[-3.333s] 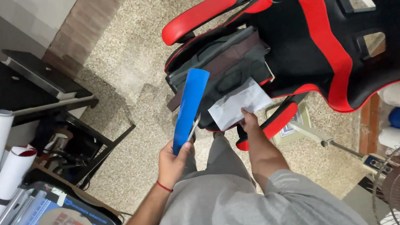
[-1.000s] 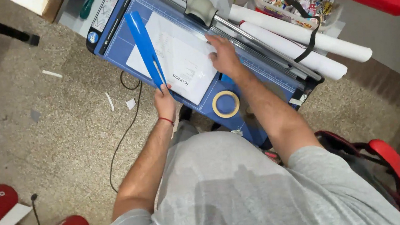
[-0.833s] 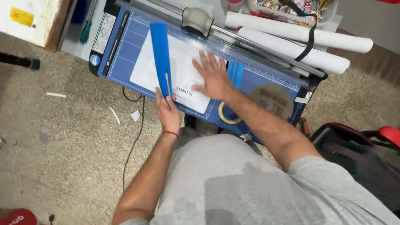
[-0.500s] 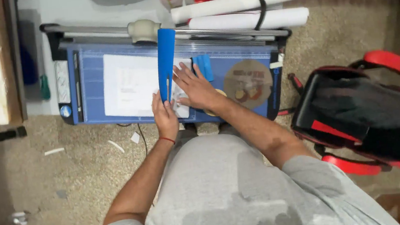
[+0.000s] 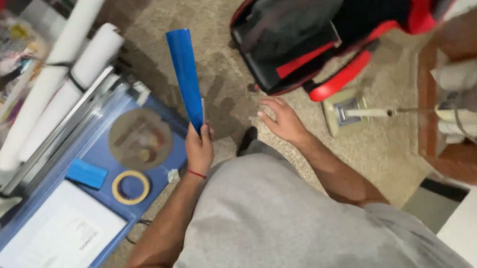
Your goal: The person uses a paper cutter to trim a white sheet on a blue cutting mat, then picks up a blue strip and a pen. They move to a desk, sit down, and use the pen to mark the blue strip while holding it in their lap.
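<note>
a long, glossy blue strip (image 5: 185, 75) stands nearly upright, its lower end clamped in the left hand (image 5: 199, 149) above the speckled floor (image 5: 383, 144). the right hand (image 5: 282, 120) hangs open and empty beside it. the blue paper trimmer (image 5: 154, 158) lies left, the red-black chair (image 5: 332, 22) ahead, bare floor between.
</note>
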